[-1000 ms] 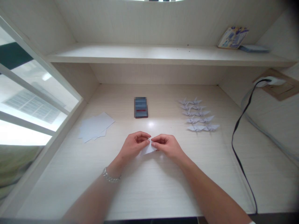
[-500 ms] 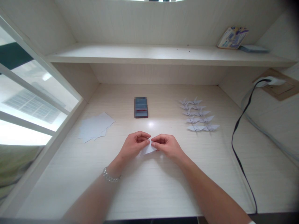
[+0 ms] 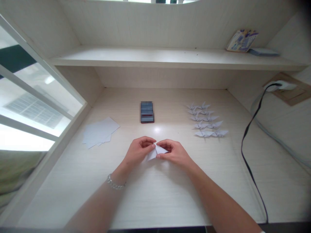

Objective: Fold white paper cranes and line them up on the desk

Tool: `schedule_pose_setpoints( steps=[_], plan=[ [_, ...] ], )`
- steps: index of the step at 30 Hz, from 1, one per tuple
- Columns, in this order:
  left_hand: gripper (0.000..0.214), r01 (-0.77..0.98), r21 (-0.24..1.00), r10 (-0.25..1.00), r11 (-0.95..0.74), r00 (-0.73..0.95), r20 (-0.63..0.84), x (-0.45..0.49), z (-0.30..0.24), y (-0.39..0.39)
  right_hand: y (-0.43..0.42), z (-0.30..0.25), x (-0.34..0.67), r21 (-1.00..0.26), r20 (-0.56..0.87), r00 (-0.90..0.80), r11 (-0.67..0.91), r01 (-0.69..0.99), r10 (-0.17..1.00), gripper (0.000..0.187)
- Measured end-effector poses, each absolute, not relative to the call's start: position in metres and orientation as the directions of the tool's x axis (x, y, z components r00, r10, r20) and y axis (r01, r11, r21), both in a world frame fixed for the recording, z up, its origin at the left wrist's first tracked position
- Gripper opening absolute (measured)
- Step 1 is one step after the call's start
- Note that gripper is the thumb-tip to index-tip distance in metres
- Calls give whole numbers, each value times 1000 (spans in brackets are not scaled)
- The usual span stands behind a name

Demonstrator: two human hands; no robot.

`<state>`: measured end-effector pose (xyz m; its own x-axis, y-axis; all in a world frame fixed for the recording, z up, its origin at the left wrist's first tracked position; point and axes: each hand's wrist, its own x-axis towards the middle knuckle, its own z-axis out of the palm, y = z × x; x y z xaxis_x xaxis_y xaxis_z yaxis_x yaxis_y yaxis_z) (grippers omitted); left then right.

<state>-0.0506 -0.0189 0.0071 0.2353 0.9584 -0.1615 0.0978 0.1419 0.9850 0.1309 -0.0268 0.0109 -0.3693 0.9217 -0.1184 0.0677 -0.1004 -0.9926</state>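
A small folded piece of white paper point(image 3: 156, 152) lies between my two hands near the middle of the desk point(image 3: 155, 191). My left hand point(image 3: 139, 151), with a bracelet on its wrist, pinches the paper's left side with curled fingers. My right hand point(image 3: 173, 152) pinches the right side, thumb and fingers closed on a raised flap. A loose pile of white paper sheets point(image 3: 99, 132) lies to the left. Several folded paper cranes point(image 3: 206, 119) stand in two rows to the right.
A phone point(image 3: 147, 112) lies flat behind my hands. A black cable point(image 3: 247, 142) runs from a wall socket point(image 3: 282, 86) down across the desk's right side. On the upper shelf point(image 3: 155, 58) at the right lean a printed packet point(image 3: 241, 39) and a flat stack.
My right hand's fingers have shifted on the paper and a flap now stands up between the hands. The view has tipped slightly. My left hand has hardly moved.
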Motion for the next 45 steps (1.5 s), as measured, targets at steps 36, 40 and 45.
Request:
schedule_pose_setpoints(
  steps=[36,40,45],
  plan=[
    [31,53,982,958,183,213,-190,-51,9,-18,-29,14,130,-992,-110,-380,-80,94,918,42],
    [30,38,984,963,174,201,-178,-51,10,-18,-29,16,130,-991,-103,-371,-63,119,923,34],
    [31,13,983,962,182,207,-181,-49,10,-19,-28,16,130,-992,-72,-365,-30,120,928,31]
  ],
)
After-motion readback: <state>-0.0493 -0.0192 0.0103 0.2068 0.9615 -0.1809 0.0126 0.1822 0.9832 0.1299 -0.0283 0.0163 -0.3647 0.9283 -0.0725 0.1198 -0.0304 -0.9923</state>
